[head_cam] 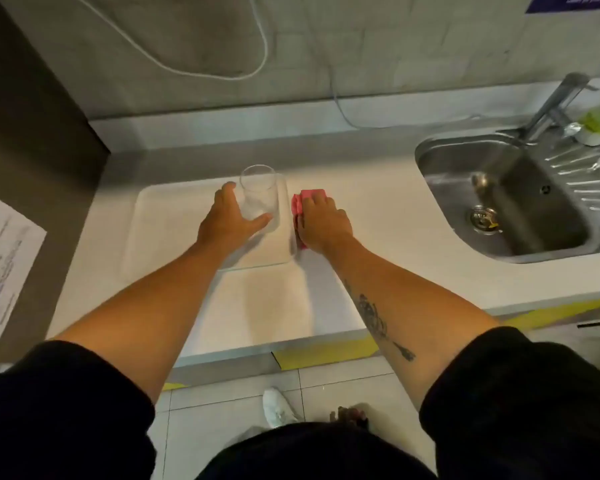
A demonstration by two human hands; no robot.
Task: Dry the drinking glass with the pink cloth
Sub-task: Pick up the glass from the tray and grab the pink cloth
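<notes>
A clear drinking glass (260,188) stands upright near the far right corner of a white tray (160,230). My left hand (227,223) wraps around the glass from the near side, thumb on the right, fingers on the left. Just right of the tray, the folded pink cloth (307,197) lies on the white counter. My right hand (323,225) lies on top of it, fingers curled over it; most of the cloth is hidden under the hand.
A steel sink (499,199) with a tap (555,105) is set in the counter at the right, with a drainer and a green item behind it. A white cable (257,57) hangs on the back wall. A paper sheet (0,261) sticks to the dark cabinet at left.
</notes>
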